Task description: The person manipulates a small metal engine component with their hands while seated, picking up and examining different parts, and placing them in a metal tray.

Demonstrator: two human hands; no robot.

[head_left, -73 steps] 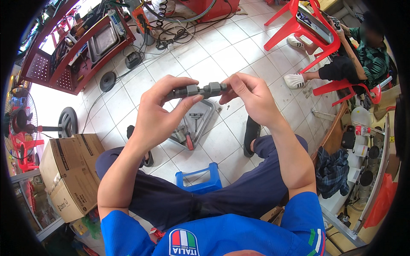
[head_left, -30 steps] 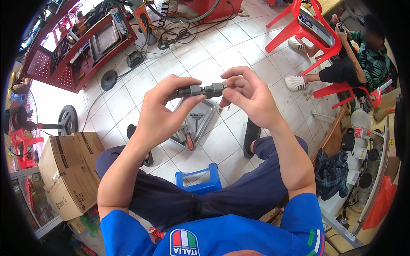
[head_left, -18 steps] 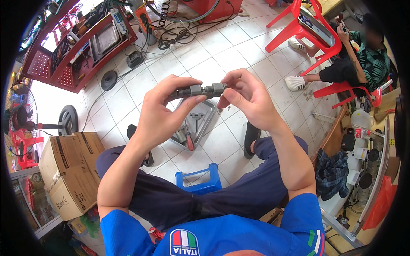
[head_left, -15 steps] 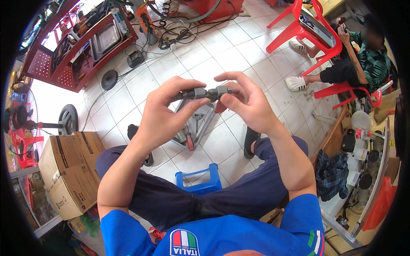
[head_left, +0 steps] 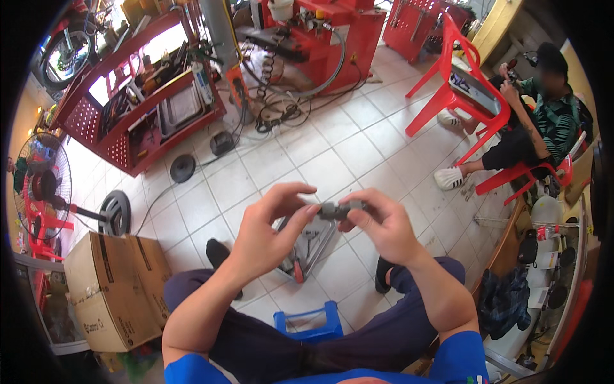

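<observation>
Between thumb and fingers of my right hand is a short dark metal piece with hex sections, held roughly level in front of me. Its right end disappears behind the fingers, and blur hides its finer detail. My left hand is at the piece's left end, fingers curved and apart from the thumb. That thumb's tip is at or very near the end; whether it touches, I cannot tell. Below both hands, a metal tray on the floor holds small tools, among them one with a red handle.
A blue stool is between my legs. Cardboard boxes and a fan stand left. A red tool cart and cables lie beyond. At the right, a person sits near a red chair bearing a tray.
My view has tilted up, showing more of the far machinery. My left fingers have come off the metal piece and spread; the right hand keeps hold of it.
</observation>
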